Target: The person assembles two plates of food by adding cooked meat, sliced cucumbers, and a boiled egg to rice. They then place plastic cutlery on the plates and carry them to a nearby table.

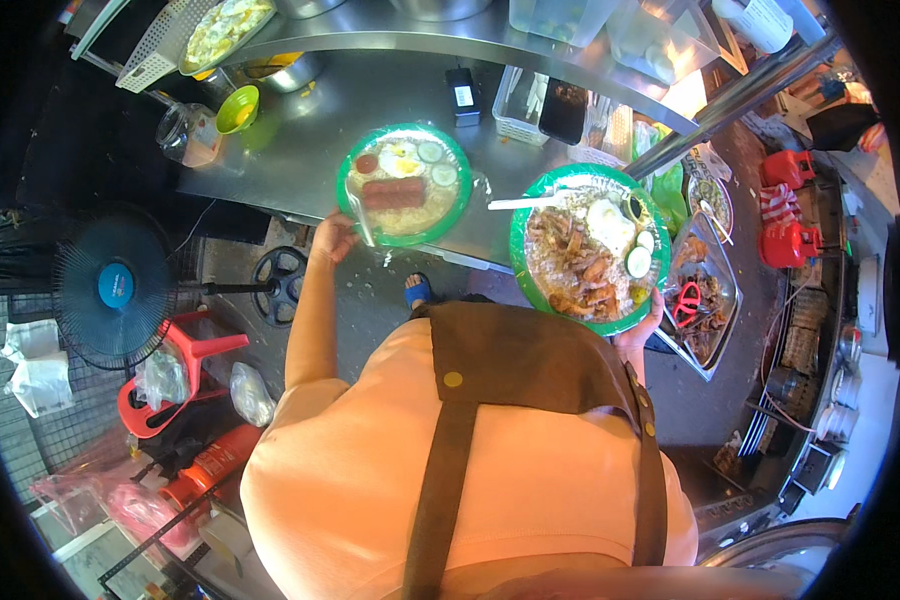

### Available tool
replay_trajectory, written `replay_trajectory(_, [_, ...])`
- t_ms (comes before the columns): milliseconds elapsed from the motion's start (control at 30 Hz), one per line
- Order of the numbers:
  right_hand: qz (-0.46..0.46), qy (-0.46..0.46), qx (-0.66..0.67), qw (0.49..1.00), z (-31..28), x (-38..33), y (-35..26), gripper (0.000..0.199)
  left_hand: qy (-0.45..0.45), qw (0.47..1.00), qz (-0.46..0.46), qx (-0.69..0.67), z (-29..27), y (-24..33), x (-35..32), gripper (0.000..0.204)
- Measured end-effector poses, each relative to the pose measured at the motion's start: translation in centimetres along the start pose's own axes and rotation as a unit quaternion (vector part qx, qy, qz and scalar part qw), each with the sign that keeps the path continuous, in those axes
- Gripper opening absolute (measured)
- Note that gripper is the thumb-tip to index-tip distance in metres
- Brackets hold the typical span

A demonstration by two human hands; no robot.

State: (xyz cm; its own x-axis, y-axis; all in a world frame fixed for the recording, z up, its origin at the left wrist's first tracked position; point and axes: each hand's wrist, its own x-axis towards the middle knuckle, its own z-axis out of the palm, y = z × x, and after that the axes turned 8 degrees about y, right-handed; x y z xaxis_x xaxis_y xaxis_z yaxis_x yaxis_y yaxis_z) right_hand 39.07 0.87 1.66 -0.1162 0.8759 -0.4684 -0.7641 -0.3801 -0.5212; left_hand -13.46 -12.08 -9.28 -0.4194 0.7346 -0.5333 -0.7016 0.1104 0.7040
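My left hand [335, 238] grips the lower left rim of a green plate [462, 205] lined with clear plastic. That plate carries rice, a fried egg [401, 160], cucumber slices [443, 175], reddish-brown sausage-like meat [393, 194], red sauce [367, 163] and a clear-looking utensil [361, 222]. At the right, my right hand [650, 315] holds the lower right edge of a second green plate [519, 262]; some fingers are hidden under it. It bears rice, chopped brown meat [568, 255], an egg [610, 225], cucumber slices [638, 262] and a white utensil [523, 203].
The steel counter [300, 150] runs beneath a raised shelf [450, 40]. On it stand a green bowl [237, 110], a jar [188, 135] and a dark boxy device [463, 97]. A tray of cooked meat with red-handled scissors [687, 304] is close by my right hand. A fan [115, 285] stands left.
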Motion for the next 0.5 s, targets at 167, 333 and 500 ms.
replay_trajectory(167, [-0.027,0.032,-0.005,0.999,-0.9,0.2,0.3,0.055,0.016,1.0,0.013,-0.003,3.2,-2.8,-1.6,0.051])
replay_trajectory(333, [-0.056,0.041,-0.021,0.997,-0.7,0.7,0.2,0.056,0.182,0.875,0.078,0.442,1.2,-1.2,0.6,0.03])
replay_trajectory(500, [-0.058,0.041,-0.003,0.997,-0.7,1.5,1.2,0.056,0.18,0.609,0.484,0.602,5.6,6.4,4.6,0.015])
